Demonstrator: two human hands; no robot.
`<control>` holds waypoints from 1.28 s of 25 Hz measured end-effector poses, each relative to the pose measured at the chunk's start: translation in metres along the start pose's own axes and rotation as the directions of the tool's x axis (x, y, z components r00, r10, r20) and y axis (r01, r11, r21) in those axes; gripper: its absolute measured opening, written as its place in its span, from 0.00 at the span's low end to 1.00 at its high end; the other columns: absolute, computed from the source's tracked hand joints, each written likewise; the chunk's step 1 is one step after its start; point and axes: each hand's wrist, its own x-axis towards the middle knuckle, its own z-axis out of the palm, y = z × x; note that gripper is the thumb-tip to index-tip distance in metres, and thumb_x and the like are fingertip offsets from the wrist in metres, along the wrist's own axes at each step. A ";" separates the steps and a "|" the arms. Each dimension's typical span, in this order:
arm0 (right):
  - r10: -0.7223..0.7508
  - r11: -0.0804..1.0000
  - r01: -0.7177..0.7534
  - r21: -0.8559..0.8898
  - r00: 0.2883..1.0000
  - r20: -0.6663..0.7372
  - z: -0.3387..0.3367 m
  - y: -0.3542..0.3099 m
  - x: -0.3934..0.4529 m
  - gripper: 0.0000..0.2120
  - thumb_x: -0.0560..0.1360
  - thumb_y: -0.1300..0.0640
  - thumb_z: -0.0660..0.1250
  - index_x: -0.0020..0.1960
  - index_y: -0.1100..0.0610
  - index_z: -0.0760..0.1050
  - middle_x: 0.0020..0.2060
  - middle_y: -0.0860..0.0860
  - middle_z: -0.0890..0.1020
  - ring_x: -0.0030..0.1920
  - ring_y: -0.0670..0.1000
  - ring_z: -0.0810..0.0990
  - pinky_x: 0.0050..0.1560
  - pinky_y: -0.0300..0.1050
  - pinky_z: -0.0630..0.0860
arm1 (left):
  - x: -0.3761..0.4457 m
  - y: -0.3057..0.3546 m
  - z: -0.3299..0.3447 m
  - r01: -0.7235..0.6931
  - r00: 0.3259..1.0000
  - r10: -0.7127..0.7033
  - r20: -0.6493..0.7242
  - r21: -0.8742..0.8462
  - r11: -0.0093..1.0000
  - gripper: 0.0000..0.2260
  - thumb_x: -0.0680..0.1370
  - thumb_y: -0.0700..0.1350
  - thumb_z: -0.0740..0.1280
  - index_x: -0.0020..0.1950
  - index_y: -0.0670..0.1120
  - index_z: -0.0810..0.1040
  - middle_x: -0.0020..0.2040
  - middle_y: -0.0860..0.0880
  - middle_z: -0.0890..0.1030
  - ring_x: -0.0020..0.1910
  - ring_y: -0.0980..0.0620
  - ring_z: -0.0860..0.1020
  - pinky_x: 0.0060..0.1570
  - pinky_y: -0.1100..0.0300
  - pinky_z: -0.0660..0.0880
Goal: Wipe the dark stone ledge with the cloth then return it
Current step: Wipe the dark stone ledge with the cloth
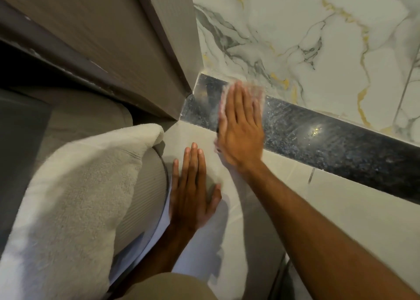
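Observation:
The dark stone ledge [318, 140] runs diagonally from the door corner toward the lower right, speckled and shiny. My right hand [241, 129] lies flat on its left part, fingers straight, pressing a pale cloth [258, 90] onto the stone. Only the cloth's blurred edges show around the fingers and at the palm's left side. My left hand [193, 190] rests flat with fingers apart on the light tile just below the ledge, holding nothing.
A white marble wall with grey and gold veins [318, 38] rises behind the ledge. A grey door frame [159, 49] meets the ledge at its left end. A white towel [75, 197] hangs over a rounded grey fixture at lower left.

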 end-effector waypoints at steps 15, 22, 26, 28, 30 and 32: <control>0.032 0.991 -0.033 0.132 0.999 0.006 -0.021 0.045 -0.006 0.33 0.86 0.50 0.43 0.89 0.60 0.49 0.90 0.55 0.51 0.90 0.54 0.48 0.91 0.55 0.45 | 0.000 0.001 -0.004 0.005 0.999 -0.005 0.045 -0.015 1.000 0.39 0.86 0.65 0.50 0.88 0.38 0.56 0.88 0.36 0.57 0.88 0.36 0.56 0.86 0.35 0.54; 0.101 0.961 -0.096 0.258 0.995 -0.003 -0.032 0.094 -0.059 0.35 0.83 0.55 0.53 0.89 0.57 0.53 0.89 0.52 0.54 0.90 0.50 0.49 0.91 0.53 0.45 | -0.008 0.036 -0.001 -0.153 0.987 0.156 0.044 -0.056 0.987 0.40 0.87 0.66 0.49 0.87 0.37 0.58 0.88 0.37 0.57 0.87 0.36 0.58 0.87 0.38 0.50; 0.159 0.976 -0.142 0.168 0.983 -0.096 -0.017 0.066 -0.020 0.33 0.88 0.52 0.53 0.89 0.59 0.48 0.90 0.56 0.51 0.90 0.54 0.48 0.91 0.54 0.45 | -0.006 0.048 0.009 -0.196 0.979 0.197 0.047 -0.019 0.980 0.40 0.86 0.66 0.54 0.87 0.38 0.57 0.88 0.37 0.57 0.88 0.38 0.55 0.88 0.42 0.44; 0.108 0.984 -0.100 0.147 0.993 -0.049 -0.016 0.070 -0.054 0.34 0.88 0.52 0.53 0.89 0.59 0.46 0.90 0.55 0.49 0.90 0.53 0.46 0.91 0.54 0.45 | -0.005 0.049 0.005 -0.194 0.980 0.195 0.039 -0.027 0.981 0.39 0.85 0.64 0.55 0.87 0.38 0.58 0.88 0.37 0.57 0.88 0.38 0.56 0.87 0.40 0.48; 0.091 0.991 -0.088 0.105 0.995 -0.028 -0.019 0.097 -0.100 0.34 0.87 0.52 0.52 0.89 0.59 0.45 0.90 0.55 0.48 0.90 0.53 0.44 0.91 0.53 0.43 | -0.003 0.055 0.002 -0.205 0.978 0.206 0.025 -0.031 0.978 0.39 0.84 0.63 0.56 0.86 0.37 0.60 0.87 0.36 0.58 0.87 0.36 0.58 0.86 0.38 0.51; 0.126 0.990 -0.124 0.060 0.992 -0.027 -0.023 0.127 -0.111 0.33 0.88 0.52 0.51 0.89 0.59 0.45 0.90 0.54 0.48 0.90 0.53 0.45 0.91 0.54 0.45 | 0.001 0.062 0.002 -0.208 0.978 0.209 0.012 -0.033 0.978 0.39 0.84 0.63 0.57 0.86 0.37 0.61 0.87 0.36 0.59 0.86 0.36 0.58 0.87 0.39 0.49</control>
